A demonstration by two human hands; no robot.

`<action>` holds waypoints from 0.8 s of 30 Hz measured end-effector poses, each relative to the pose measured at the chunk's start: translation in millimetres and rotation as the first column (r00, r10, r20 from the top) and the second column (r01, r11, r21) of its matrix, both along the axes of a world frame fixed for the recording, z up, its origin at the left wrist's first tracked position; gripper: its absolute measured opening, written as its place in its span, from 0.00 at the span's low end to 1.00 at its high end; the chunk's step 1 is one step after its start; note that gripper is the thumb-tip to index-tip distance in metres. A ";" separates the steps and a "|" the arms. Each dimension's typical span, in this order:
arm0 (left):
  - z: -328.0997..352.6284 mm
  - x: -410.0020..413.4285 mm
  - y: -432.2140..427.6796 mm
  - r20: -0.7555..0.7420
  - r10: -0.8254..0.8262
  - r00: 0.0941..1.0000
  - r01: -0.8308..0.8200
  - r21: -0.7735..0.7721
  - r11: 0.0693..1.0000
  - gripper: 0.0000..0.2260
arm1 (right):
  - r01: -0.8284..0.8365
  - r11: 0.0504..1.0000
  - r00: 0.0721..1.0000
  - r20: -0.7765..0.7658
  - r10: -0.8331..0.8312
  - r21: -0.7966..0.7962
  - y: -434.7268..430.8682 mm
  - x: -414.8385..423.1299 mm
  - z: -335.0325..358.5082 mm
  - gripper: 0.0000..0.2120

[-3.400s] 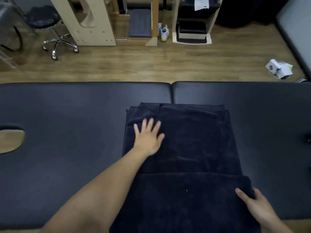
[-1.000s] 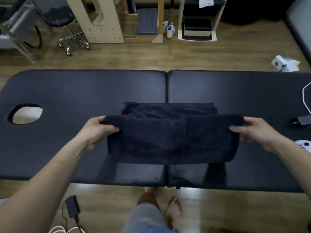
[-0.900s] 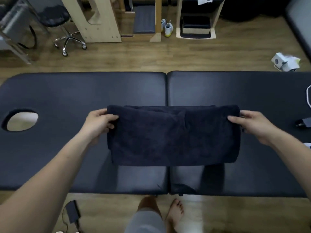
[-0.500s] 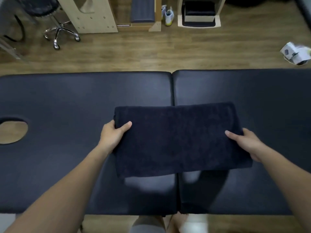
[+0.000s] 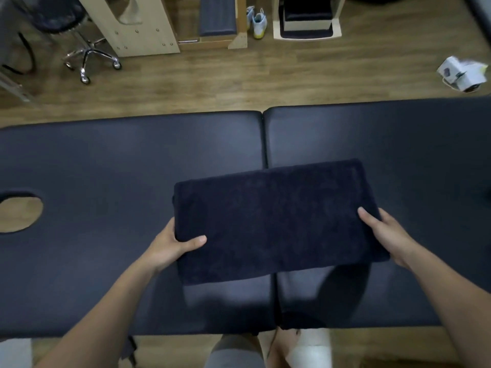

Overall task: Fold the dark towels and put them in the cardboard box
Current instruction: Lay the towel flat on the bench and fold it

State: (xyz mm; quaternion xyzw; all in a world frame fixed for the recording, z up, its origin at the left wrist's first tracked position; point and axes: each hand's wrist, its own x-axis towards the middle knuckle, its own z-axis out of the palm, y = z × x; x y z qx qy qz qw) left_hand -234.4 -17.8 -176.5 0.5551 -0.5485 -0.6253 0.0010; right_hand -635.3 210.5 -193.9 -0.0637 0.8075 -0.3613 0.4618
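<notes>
Though folded thick, likely handles soft and floppy; calls for support at both short ends. Pinches dark towel (image 5: pixel 276 221) there with left grip (image 5: pixel 170 248) and right grip (image 5: pixel 390 235), thumbs on top, above worktop (image 5: pixel 132 168).

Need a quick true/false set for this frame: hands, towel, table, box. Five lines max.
1. The left hand and right hand each grip one end of the dark towel. True.
2. A cardboard box stands on the massage table. False: no cardboard box is in view.
3. The table's face hole is on the person's left. True.
4. The towel lies spread out in a single layer. False: it is folded into a thick rectangle.
5. The rolling stool stands on top of the table. False: it is on the wooden floor beyond the table.
</notes>
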 end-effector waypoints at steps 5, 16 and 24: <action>19.8 -7.7 8.4 -0.215 0.302 0.929 -0.295 0.064 0.953 0.32 | -0.034 0.991 0.998 0.063 0.026 0.130 6.0 6.9 10.7 0.18; -15.6 13.2 72.2 0.000 0.474 0.880 -0.469 0.148 0.871 0.18 | 0.276 0.961 0.944 0.184 -0.274 0.014 54.4 36.3 2.7 0.19; -11.5 14.5 64.5 0.336 0.266 0.904 -0.226 -0.153 0.962 0.14 | 0.091 0.970 0.994 -0.083 -0.074 0.225 49.2 34.2 4.1 0.20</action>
